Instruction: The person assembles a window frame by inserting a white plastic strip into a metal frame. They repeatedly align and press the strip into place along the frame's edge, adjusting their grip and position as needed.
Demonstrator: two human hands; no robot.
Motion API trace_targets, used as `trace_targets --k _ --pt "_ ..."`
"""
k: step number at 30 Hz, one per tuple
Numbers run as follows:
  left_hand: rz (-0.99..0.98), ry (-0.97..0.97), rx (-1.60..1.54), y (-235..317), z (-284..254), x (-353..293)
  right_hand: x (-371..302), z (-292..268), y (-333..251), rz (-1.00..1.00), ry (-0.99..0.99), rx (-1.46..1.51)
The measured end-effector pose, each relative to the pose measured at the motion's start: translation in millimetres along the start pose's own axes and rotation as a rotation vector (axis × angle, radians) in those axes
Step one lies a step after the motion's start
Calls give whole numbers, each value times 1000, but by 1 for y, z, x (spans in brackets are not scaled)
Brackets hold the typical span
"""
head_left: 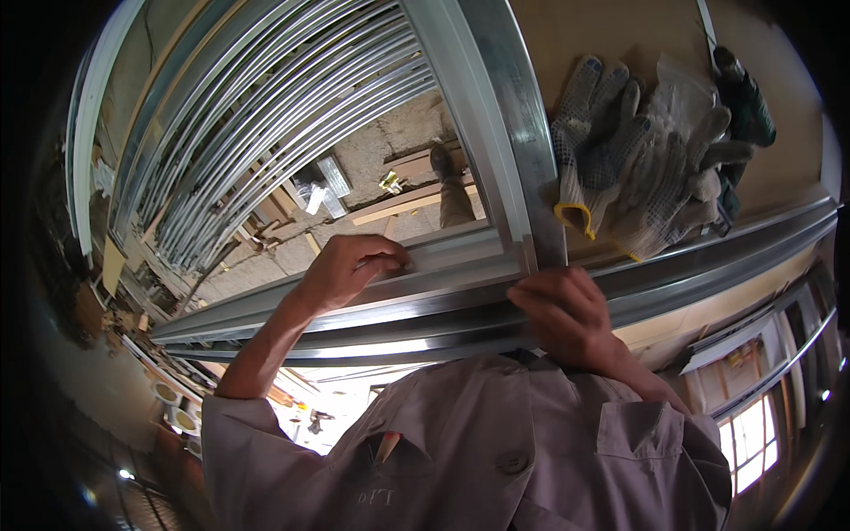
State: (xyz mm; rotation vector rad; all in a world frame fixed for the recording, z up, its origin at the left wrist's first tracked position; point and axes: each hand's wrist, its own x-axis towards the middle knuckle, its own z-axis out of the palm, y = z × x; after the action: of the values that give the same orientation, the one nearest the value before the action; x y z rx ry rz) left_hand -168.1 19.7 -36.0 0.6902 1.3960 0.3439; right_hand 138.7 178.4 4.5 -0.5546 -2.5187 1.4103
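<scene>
A silver metal frame [487, 159] lies in front of me, its near corner between my hands. My left hand [345, 270] is at the frame's near bar, thumb and fingers pinched at the inner edge. Whatever is between those fingertips is too small to tell. At the corner, my right hand [567, 310] is curled with its fingertips against the metal. Its fingers partly hide what they grip. A dark metal rail [673, 288] runs along the near side, beneath both hands.
Dotted work gloves [611, 133], a clear plastic bag [686, 97] and a dark green power tool [748, 102] lie on the brown board [575, 31] at right. Long thin metal bars [266, 133] stretch across the left. Offcuts and a shoe [442, 164] show through the frame.
</scene>
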Motion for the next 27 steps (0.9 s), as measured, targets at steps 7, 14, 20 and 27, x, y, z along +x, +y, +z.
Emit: trace_targets --k 7,14,20,27 --pt "113 -357 247 15 -23 49 -71 2 5 224 218 -197" --pt "277 -643 398 25 -29 81 -109 30 10 368 307 -271" --pt "322 -736 420 29 -26 85 -109 44 16 391 408 -366" --pt "350 -935 547 41 -29 106 -99 47 13 438 377 -464"
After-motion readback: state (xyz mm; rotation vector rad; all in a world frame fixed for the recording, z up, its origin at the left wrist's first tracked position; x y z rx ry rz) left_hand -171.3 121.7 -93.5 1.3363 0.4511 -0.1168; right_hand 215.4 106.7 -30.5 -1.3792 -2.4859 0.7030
